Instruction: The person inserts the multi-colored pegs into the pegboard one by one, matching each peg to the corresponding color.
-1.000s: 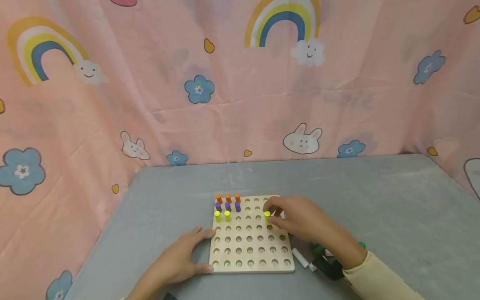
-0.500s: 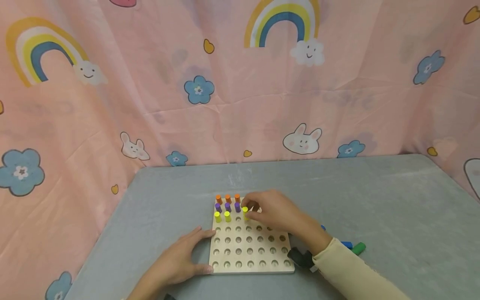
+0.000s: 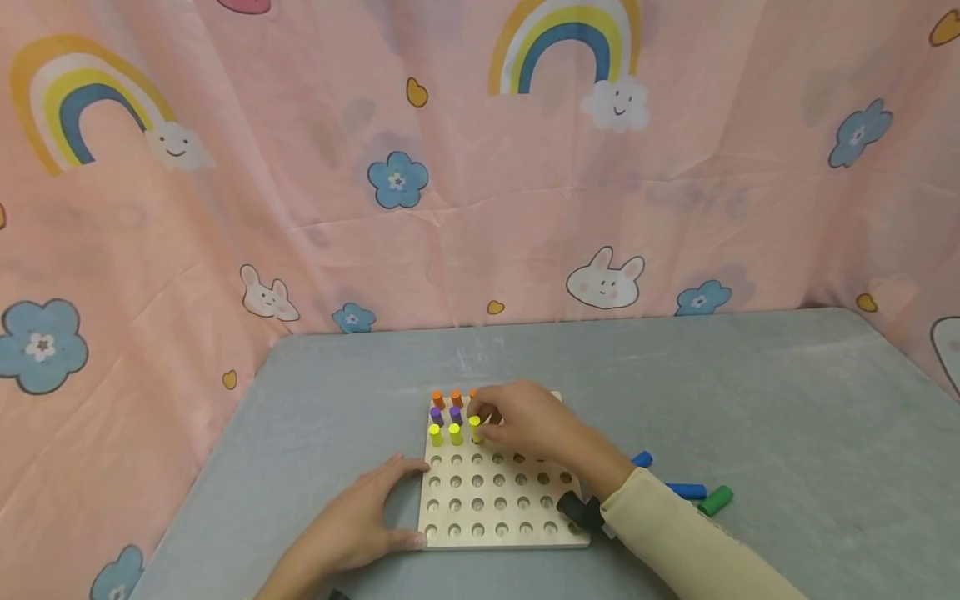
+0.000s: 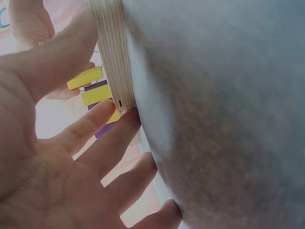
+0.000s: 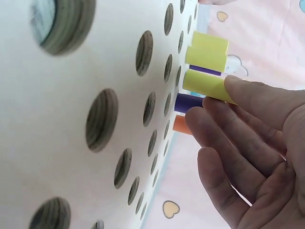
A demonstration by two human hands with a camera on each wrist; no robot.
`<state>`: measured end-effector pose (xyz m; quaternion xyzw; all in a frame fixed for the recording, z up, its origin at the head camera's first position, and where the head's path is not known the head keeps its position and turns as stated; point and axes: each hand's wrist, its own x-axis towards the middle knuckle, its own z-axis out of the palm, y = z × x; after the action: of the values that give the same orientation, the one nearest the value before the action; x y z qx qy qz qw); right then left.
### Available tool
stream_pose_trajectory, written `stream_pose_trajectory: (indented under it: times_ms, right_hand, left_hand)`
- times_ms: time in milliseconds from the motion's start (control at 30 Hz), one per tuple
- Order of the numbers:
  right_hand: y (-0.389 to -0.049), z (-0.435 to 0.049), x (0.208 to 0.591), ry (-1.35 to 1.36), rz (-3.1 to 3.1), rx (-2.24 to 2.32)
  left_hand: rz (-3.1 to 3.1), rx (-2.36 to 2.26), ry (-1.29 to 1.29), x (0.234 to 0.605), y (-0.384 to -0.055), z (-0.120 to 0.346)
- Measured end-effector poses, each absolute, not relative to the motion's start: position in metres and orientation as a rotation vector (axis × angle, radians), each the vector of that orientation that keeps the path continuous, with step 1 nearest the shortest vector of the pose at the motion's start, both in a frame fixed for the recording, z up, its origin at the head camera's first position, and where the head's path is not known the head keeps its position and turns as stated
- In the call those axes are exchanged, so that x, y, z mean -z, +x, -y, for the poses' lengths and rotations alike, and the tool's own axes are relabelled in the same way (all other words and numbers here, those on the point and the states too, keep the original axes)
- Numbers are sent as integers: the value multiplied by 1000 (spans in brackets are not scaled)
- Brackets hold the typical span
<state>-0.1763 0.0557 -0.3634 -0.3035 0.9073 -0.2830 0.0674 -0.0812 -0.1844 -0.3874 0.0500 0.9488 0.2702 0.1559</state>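
Carrying a yellow peg leftward over the wooden pegboard, the right hand has, on my head feed, brought it from the board's right side a second ago to the third hole of its row. It now stands beside two yellow pegs, with purple pegs and orange pegs in the rows behind, so I judge that the yellow line has come up to three abreast, like the orange. The left hand has stayed at the board's left edge, fingers extended, thumb by the near corner. Blue pegs and a green peg lie on the grey tabletop to the right. On the pink curtain I find no writing, only cartoon prints.

From the left wrist, I see those fingers loosely spread along the board's layered edge, not wrapped round it. A dark mark there is too small for me to read as lettering.

From the right wrist, I see thumb and fingertips pinching the yellow peg, the remaining fingers loosely bent. Its lower end is close to the board; I can't tell whether it has entered the hole. No brand or label shows here either.
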Motion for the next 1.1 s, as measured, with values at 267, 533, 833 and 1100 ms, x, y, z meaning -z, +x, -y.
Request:
stream_pose_trajectory:
  times_ms: [267, 533, 833, 1100]
  right_hand:
    - [-177, -53, 368, -894, -2711, 839]
    - [-177, -55, 372, -890, -2706, 831]
    - [-166, -68, 364, -766, -2736, 798]
    - [-157, -90, 353, -806, -2731, 813]
  left_hand:
    - [-2708, -769, 143, 387, -81, 184]
    - [-2700, -757, 198, 388, -82, 186]
    - [-2712, -721, 159, 386, -81, 185]
    - [-2710, -684, 150, 387, -82, 184]
